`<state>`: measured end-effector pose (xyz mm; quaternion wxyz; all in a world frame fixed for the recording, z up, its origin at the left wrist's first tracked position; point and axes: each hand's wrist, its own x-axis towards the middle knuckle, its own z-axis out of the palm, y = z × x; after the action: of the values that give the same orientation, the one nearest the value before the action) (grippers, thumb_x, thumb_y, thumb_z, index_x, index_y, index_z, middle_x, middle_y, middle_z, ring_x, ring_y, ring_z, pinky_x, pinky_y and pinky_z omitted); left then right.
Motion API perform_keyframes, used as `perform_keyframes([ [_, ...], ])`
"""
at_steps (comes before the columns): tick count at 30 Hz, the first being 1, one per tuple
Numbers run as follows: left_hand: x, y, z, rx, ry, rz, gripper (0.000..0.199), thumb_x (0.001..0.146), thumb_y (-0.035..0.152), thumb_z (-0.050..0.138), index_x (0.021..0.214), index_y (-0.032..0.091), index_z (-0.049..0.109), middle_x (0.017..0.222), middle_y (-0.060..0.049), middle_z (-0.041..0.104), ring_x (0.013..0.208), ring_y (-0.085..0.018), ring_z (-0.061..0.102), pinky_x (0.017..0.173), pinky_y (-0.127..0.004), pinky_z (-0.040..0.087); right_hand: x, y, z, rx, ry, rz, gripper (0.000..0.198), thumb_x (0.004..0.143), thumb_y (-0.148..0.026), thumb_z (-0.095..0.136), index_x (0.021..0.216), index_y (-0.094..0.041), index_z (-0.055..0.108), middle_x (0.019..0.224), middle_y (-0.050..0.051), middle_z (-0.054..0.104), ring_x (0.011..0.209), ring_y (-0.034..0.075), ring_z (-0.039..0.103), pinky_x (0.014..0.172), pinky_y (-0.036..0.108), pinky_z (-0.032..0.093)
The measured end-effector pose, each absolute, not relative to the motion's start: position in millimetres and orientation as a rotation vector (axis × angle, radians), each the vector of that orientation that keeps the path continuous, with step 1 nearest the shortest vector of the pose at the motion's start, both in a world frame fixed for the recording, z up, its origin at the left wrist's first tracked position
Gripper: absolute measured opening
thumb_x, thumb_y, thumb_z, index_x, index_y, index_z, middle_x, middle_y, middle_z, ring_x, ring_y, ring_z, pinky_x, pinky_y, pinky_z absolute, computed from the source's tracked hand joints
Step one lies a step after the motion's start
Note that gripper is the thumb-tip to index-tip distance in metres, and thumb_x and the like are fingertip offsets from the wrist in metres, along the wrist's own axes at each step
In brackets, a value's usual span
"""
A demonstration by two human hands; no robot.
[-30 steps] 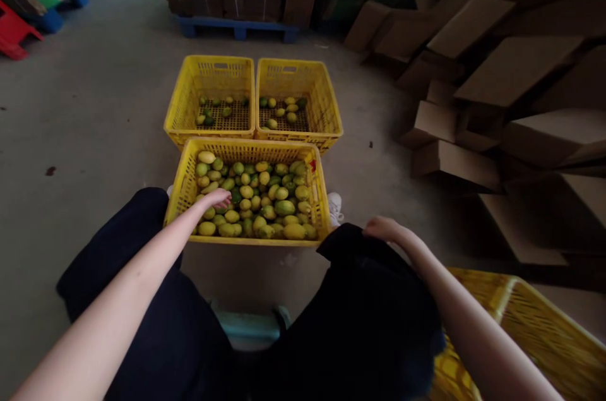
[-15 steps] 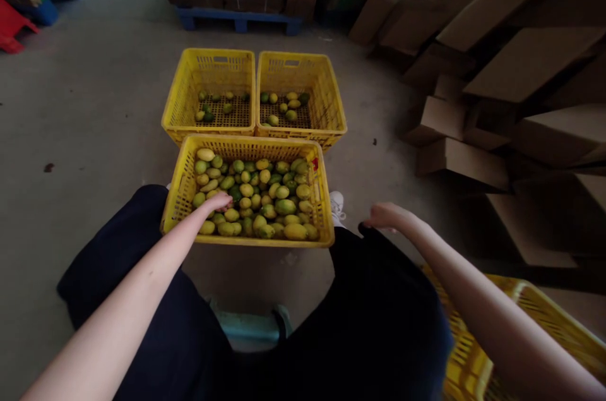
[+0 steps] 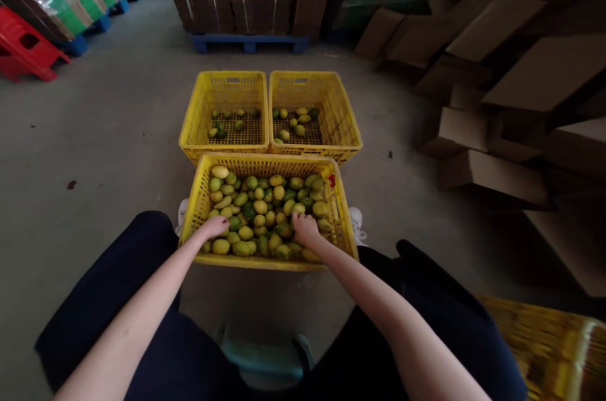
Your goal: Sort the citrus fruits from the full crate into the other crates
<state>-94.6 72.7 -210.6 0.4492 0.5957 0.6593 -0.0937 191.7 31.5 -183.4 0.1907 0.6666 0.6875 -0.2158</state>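
Observation:
A yellow plastic crate point(image 3: 265, 264) stands in front of me between my knees, its floor covered with oval green and yellow fruits that look like lemons point(image 3: 260, 206). My left hand point(image 3: 215, 226) is inside the left part of the crate, down among the fruits, its fingers curled; whatever they hold is hidden. Right of the crate's middle, my right hand point(image 3: 305, 228) has its fingers bent against a yellow-green lemon point(image 3: 298, 208). The fingertips are partly covered by the hand itself.
Behind it stand two yellow crates, left point(image 3: 189, 117) and right point(image 3: 349, 117), with several fruits in each. Flattened cartons point(image 3: 497, 180) pile up at right. Another yellow crate point(image 3: 544, 338) is by my right leg. A red stool point(image 3: 33, 50) stands far left.
My right hand has come from beside my right knee into the crate, onto the fruits. My left hand stays among the fruits at left. The view has tilted up slightly.

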Motion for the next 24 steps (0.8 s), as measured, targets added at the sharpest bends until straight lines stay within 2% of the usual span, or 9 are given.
perform_keyframes([
  [4, -113.3, 65.1, -213.3, 1.488, 1.674, -0.221, 0.019, 0.087, 0.021, 0.051, 0.078, 0.019, 0.068, 0.078, -0.008, 0.069, 0.101, -0.030, 0.067, 0.084, -0.035, 0.050, 204.4, 38.3, -166.1, 1.874, 2.018, -0.647, 0.056, 0.077, -0.018, 0.066, 0.128, -0.007, 0.047, 0.121, 0.025, 0.063, 0.110, 0.033, 0.063, 0.085, 0.036, 0.047],
  [8, -115.3, 67.6, -214.4, 1.507, 1.705, -0.211, 0.015, 0.088, 0.023, 0.054, 0.085, 0.020, 0.069, 0.084, -0.008, 0.070, 0.107, -0.030, 0.065, 0.089, -0.035, 0.050, 218.9, 49.8, -117.6, 2.003, 2.086, -0.727, 0.056, 0.081, -0.045, 0.061, 0.124, -0.013, 0.046, 0.113, 0.018, 0.067, 0.105, 0.030, 0.064, 0.085, 0.035, 0.049],
  [11, -103.7, 79.1, -214.7, 1.542, 1.695, -0.219, 0.018, 0.093, 0.029, 0.056, 0.100, 0.018, 0.068, 0.105, -0.009, 0.069, 0.107, -0.025, 0.063, 0.094, -0.040, 0.050, 228.0, 44.3, -65.4, 2.457, 2.075, -1.487, 0.058, 0.075, -0.054, 0.060, 0.120, -0.020, 0.048, 0.110, 0.011, 0.068, 0.098, 0.027, 0.066, 0.081, 0.037, 0.053],
  [12, -97.2, 84.1, -215.1, 1.558, 1.688, -0.223, 0.022, 0.093, 0.032, 0.056, 0.107, 0.017, 0.066, 0.113, -0.009, 0.066, 0.107, -0.023, 0.062, 0.094, -0.042, 0.050, 229.8, 39.4, -48.1, 2.494, 2.040, -1.793, 0.056, 0.078, -0.055, 0.054, 0.123, -0.022, 0.047, 0.113, 0.010, 0.068, 0.099, 0.027, 0.067, 0.080, 0.038, 0.053],
  [14, -80.8, 94.0, -216.9, 1.596, 1.670, -0.231, 0.031, 0.094, 0.036, 0.057, 0.118, 0.017, 0.061, 0.123, -0.010, 0.062, 0.106, -0.022, 0.062, 0.092, -0.044, 0.052, 231.0, 27.5, -19.7, 2.577, 1.981, -2.195, 0.055, 0.085, -0.055, 0.035, 0.125, -0.021, 0.048, 0.119, 0.012, 0.065, 0.103, 0.028, 0.066, 0.079, 0.042, 0.054],
  [16, -61.1, 102.0, -220.2, 1.634, 1.654, -0.238, 0.034, 0.093, 0.036, 0.058, 0.122, 0.018, 0.059, 0.125, -0.010, 0.060, 0.106, -0.022, 0.062, 0.090, -0.044, 0.054, 229.8, 16.3, -4.1, 2.646, 1.892, -2.413, 0.061, 0.087, -0.055, 0.022, 0.127, -0.019, 0.049, 0.117, 0.015, 0.066, 0.104, 0.030, 0.066, 0.080, 0.046, 0.054],
  [18, -39.7, 106.8, -225.2, 1.671, 1.647, -0.242, 0.035, 0.093, 0.036, 0.058, 0.123, 0.018, 0.059, 0.126, -0.010, 0.060, 0.107, -0.022, 0.061, 0.091, -0.045, 0.053, 227.9, 8.8, -3.0, 2.735, 1.749, -2.545, 0.061, 0.088, -0.056, 0.020, 0.123, -0.018, 0.053, 0.112, 0.016, 0.067, 0.101, 0.030, 0.067, 0.081, 0.046, 0.054],
  [21, -8.1, 108.4, -236.4, 1.713, 1.684, -0.239, 0.038, 0.091, 0.037, 0.061, 0.123, 0.017, 0.059, 0.131, -0.012, 0.058, 0.117, -0.027, 0.057, 0.098, -0.047, 0.048, 226.4, 4.9, -18.2, 2.796, 1.175, -2.940, 0.047, 0.087, -0.055, 0.034, 0.105, -0.020, 0.060, 0.097, 0.012, 0.070, 0.085, 0.026, 0.068, 0.076, 0.043, 0.056],
  [24, 19.8, 106.8, -250.5, 1.722, 1.788, -0.256, 0.049, 0.084, 0.044, 0.066, 0.123, 0.016, 0.058, 0.134, -0.019, 0.058, 0.127, -0.036, 0.050, 0.105, -0.048, 0.037, 227.8, 3.5, -32.8, 2.480, 0.559, -3.367, 0.039, 0.082, -0.056, 0.049, 0.092, -0.021, 0.062, 0.087, 0.009, 0.069, 0.068, 0.020, 0.064, 0.065, 0.036, 0.056],
])
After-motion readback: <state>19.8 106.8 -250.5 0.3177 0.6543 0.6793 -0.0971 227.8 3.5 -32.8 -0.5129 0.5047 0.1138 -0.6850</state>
